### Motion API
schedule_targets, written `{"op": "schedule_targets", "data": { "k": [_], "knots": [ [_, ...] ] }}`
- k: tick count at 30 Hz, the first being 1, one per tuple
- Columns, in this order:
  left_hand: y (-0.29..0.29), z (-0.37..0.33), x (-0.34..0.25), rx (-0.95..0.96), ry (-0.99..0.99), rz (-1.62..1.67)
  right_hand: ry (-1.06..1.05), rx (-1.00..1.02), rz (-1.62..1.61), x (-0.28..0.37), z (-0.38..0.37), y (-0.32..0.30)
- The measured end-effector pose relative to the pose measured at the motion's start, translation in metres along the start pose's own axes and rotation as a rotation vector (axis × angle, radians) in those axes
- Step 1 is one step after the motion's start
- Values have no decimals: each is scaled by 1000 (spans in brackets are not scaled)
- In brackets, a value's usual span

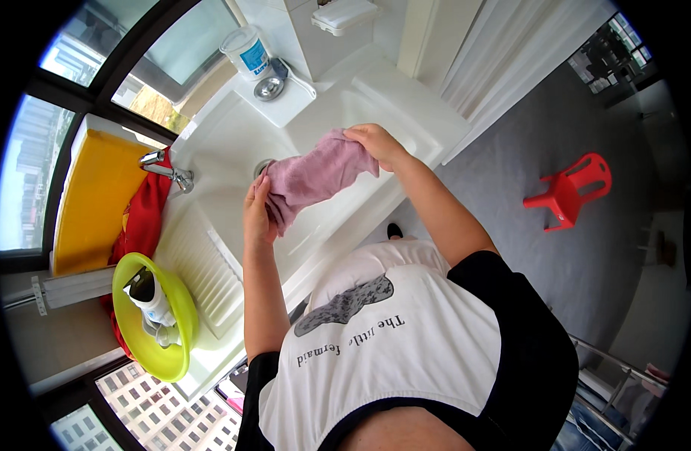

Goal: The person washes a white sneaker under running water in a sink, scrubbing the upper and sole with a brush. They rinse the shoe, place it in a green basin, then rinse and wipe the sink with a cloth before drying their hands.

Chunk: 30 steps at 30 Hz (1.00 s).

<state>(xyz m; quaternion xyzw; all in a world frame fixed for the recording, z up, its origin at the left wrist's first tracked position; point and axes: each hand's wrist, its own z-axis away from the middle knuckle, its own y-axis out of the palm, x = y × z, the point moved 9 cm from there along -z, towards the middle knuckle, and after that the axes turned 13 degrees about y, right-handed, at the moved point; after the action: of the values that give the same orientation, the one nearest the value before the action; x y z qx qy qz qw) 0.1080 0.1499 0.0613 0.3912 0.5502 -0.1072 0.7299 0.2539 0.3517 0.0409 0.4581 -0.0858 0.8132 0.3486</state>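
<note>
A pink cloth (315, 174) is stretched between my two hands above a white laundry sink (233, 161). My left hand (258, 214) grips its left end, thumb on top. Its right end is pinched in my right hand (375, 146), with a corner hanging just below the fingers. The cloth hangs slightly bunched at the left and hides part of the basin. Behind its left end, the metal drain (262, 167) partly shows. A chrome faucet (167, 171) stands at the sink's left side, apart from both hands.
A yellow-green basin (184, 316) holding a white package rests beside the ribbed washboard (203, 270). On the sink's back ledge stand a clear tub (245, 52) and a metal dish (269, 89). A yellow board (93, 199) and red fabric (144, 210) are left. A red chair (567, 194) stands right.
</note>
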Motion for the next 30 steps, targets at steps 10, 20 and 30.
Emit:
{"op": "schedule_targets", "data": {
  "k": [10, 20, 30],
  "knots": [
    [90, 1, 7, 205, -172, 258, -107, 61, 129, 3, -6, -17],
    [55, -43, -13, 348, 126, -979, 53, 410, 57, -50, 16, 34],
    [103, -8, 64, 265, -45, 408, -1024, -139, 883, 38, 111, 98]
  ]
}}
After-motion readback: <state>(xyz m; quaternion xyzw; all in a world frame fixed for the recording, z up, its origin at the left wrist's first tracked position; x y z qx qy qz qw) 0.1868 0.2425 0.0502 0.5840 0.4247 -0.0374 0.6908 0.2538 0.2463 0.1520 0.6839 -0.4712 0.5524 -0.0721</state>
